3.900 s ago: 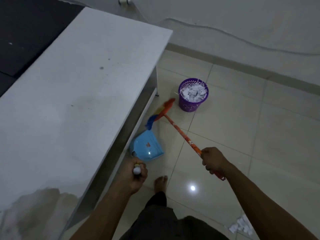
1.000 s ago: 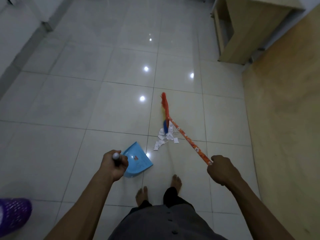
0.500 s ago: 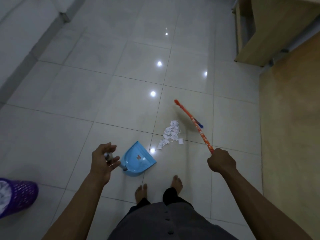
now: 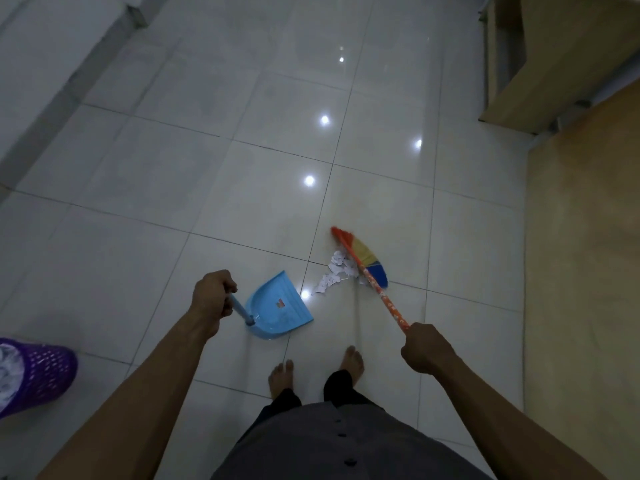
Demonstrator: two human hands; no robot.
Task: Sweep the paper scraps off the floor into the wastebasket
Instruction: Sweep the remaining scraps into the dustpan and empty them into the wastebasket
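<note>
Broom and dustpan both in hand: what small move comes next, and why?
Probably a short stroke of the broom toward the dustpan: the paper scraps lie between the broom head and the pan's open edge, and none show inside it yet.

Left hand (image 4: 212, 299) regripped the dustpan (image 4: 280, 311) handle and broom (image 4: 372, 259) dropped behind scraps (image 4: 337, 275).

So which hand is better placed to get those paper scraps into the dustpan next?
Right, probably. The right hand grips the broom, its bristles beside the paper scraps on the side away from the dustpan. The left hand just holds the dustpan, open edge toward the pile.
</note>
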